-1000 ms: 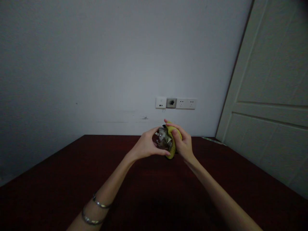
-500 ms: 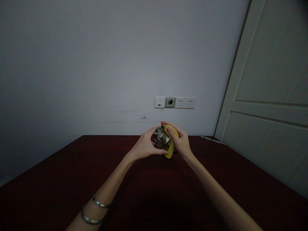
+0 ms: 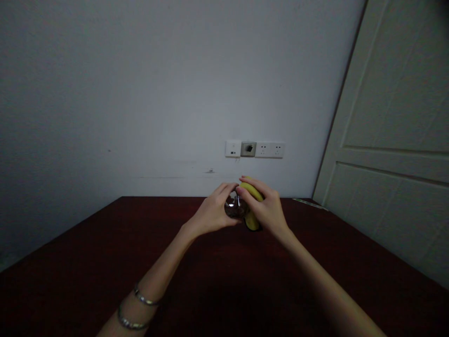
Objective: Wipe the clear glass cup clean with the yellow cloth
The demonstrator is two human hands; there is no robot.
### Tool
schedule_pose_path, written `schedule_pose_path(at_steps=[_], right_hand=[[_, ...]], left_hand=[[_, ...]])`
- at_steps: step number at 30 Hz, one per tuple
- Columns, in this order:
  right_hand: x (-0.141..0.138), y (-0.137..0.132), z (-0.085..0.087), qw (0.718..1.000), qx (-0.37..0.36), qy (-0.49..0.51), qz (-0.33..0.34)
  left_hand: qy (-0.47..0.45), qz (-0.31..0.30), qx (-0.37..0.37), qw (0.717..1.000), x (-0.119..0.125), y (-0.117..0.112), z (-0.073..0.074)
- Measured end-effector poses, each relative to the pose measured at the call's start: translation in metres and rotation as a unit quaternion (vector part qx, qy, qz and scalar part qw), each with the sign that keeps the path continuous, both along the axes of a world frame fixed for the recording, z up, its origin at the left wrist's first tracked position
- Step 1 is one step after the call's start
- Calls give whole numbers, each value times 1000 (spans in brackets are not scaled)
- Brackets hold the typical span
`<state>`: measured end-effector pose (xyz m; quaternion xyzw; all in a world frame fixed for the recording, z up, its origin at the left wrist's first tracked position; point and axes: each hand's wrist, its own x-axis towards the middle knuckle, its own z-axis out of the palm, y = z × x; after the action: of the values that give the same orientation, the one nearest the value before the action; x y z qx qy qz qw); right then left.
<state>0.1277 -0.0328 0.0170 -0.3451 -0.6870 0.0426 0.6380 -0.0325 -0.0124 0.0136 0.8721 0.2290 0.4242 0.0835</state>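
My left hand is curled around a crinkled, shiny foil-like object, most of which is hidden by my fingers. My right hand wraps a yellow banana, with its top showing above my fingers and its lower end below them. The two hands meet in front of me, and the foil object presses against the banana's side. Two thin silver bangles sit on my left forearm.
A dark red wooden table runs under my arms up to a white wall. A white socket panel is set in the wall above the table. A white panelled door stands at the right, and a thin pale strip lies on the far right table edge.
My right hand has shifted left and over the banana, covering more of it and of the foil object. The foil object now shows less between my hands.
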Motion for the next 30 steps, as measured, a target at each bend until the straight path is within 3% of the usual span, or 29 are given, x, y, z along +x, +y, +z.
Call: schedule_pose_path(at_steps=[6, 13, 20, 26, 30], right_hand=[[3, -3, -1, 991, 44, -103, 73], [5, 2, 4, 990, -92, 54, 93], [9, -13, 12, 984, 4, -120, 130], [4, -13, 12, 996, -19, -7, 84], [3, -16, 12, 991, 7, -65, 118]], left_hand=[[-22, -2, -3, 1000, -1, 1, 0], [-28, -18, -88, 996, -5, 1, 2], [-81, -77, -161, 981, -2, 3, -3], [-84, -48, -118, 988, -2, -1, 2], [-89, -47, -142, 985, -1, -1, 1]])
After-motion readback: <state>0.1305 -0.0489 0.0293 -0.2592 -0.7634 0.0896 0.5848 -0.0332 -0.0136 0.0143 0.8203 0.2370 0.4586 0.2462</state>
